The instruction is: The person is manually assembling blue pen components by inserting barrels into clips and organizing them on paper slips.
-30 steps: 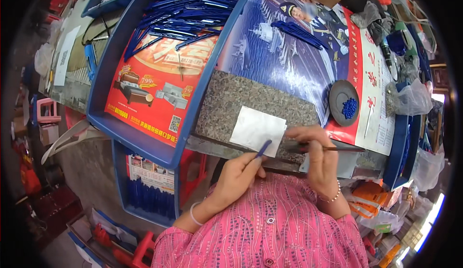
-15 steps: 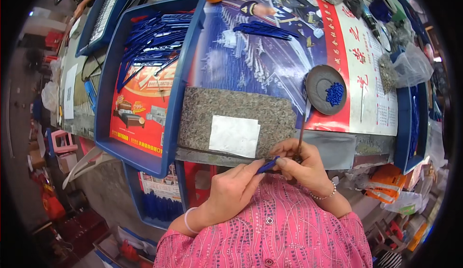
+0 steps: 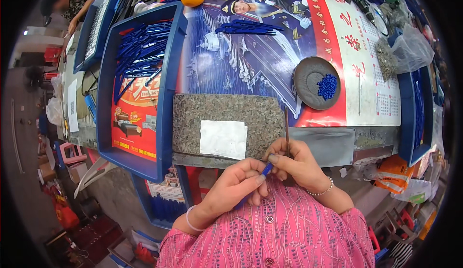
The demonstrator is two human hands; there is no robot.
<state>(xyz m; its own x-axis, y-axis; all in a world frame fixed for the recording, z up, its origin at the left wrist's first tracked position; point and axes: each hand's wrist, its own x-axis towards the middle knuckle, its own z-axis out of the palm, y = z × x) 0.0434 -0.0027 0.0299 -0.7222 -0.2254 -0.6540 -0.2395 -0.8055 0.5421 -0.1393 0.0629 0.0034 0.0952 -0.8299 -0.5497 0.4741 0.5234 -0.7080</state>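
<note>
- Fingers of the left hand (image 3: 241,183) pinch a blue rod (image 3: 267,169) before the shirt (image 3: 299,229); those of the right hand (image 3: 301,165) pinch its far end, apparently steadying it.
- Thin dark tool (image 3: 287,129) in the right hand points away; one second ago it pointed sideways, hands apart.
- Dish (image 3: 303,82) of blue pieces (image 3: 327,86) lies beyond, seemingly for right-hand reach.

A workshop, shown by its tray (image 3: 168,94) of slim blue parts (image 3: 140,46) and dish (image 3: 305,77) of blue pieces (image 3: 327,86).
</note>
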